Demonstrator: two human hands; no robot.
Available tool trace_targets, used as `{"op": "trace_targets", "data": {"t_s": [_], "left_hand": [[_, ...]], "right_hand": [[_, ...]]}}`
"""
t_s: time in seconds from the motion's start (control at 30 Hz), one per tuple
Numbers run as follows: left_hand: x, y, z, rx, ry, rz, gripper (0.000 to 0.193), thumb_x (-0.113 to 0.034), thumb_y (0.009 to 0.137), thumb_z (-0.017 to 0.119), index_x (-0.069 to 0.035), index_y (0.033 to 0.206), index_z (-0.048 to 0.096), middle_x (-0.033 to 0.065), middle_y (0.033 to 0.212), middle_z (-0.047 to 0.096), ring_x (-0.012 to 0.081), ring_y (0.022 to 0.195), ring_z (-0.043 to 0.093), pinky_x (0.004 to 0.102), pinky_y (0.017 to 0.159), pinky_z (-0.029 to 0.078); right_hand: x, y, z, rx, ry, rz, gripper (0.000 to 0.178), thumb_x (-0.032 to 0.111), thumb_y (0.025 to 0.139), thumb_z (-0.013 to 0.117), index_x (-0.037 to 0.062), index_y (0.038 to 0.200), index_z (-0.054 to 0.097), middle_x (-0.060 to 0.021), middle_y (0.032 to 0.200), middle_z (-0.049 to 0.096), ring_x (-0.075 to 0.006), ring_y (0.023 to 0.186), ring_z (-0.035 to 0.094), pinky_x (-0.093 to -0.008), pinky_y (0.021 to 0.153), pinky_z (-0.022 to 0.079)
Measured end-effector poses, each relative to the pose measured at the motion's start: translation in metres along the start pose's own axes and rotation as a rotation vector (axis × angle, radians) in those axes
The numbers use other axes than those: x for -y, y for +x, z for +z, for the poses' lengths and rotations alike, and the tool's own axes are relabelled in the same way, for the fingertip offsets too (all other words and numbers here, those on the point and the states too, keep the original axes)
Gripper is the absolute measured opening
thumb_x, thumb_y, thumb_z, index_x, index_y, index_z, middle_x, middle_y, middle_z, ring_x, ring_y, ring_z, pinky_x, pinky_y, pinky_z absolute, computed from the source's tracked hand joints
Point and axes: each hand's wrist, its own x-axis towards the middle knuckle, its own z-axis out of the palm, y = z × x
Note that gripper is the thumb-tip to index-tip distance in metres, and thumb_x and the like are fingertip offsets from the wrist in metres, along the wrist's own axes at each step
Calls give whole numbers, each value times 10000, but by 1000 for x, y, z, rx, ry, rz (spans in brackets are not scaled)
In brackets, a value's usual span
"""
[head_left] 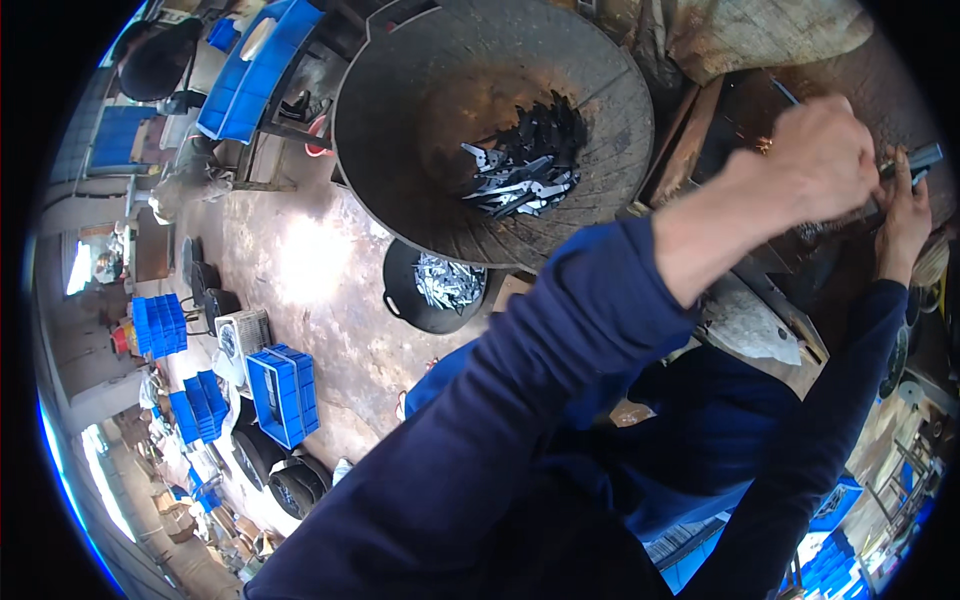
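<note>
At the upper right, my left hand is closed in a fist, and whatever it may hold is hidden. Just to its right, my right hand has its fingers up against a grey bar-shaped piece and grips it. Small orange sparks or glints show beside the left wrist, over a dark, worn work spot. Left of my hands stands a large dark round basin. Flat metal parts, silver and black, lie heaped in it.
A smaller black tub of silver pieces stands on the floor below the basin. Blue crates are stacked at the left, and a long blue tray is at the upper left. A wooden board edges the basin's right side. Another person is far off.
</note>
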Motion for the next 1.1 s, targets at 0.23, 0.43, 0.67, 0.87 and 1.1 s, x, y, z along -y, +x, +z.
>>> {"op": "trace_targets", "data": {"t_s": [0.23,0.43,0.67,0.87,1.1], "left_hand": [[63,-35,-130,82,216,242,177,-137,925,596,12,967,682,124,754,638,245,722,635,367,694,504],[180,-112,-216,507,666,-393,217,-212,899,670,-66,1052,716,140,970,716,283,885,693,350,800,535],[249,-195,-227,677,856,-475,311,-244,825,682,-115,1107,655,141,1174,617,341,1109,603,428,918,495],[239,-192,-203,661,851,-617,336,-218,819,704,-82,1111,606,156,1207,574,355,1137,576,448,929,483],[240,-187,-204,610,760,-484,323,-190,837,693,-69,1114,576,165,1059,632,393,1038,615,472,858,501]], "right_hand": [[5,1,3,51,55,-30,332,218,942,680,0,1188,634,-57,1134,696,-42,675,544,-262,705,587],[21,-18,14,49,78,-34,342,245,956,666,-5,1186,628,-54,1107,696,-20,614,470,-252,690,589],[17,-16,12,84,67,-34,344,247,965,657,-6,1195,624,-46,1103,695,-8,599,446,-249,683,592],[22,-21,12,53,79,-41,327,231,969,653,-15,1183,639,-9,996,686,-1,570,417,-247,671,593],[17,-14,8,79,68,-22,330,232,967,656,-27,1172,648,28,836,633,0,531,394,-249,669,596]]}}
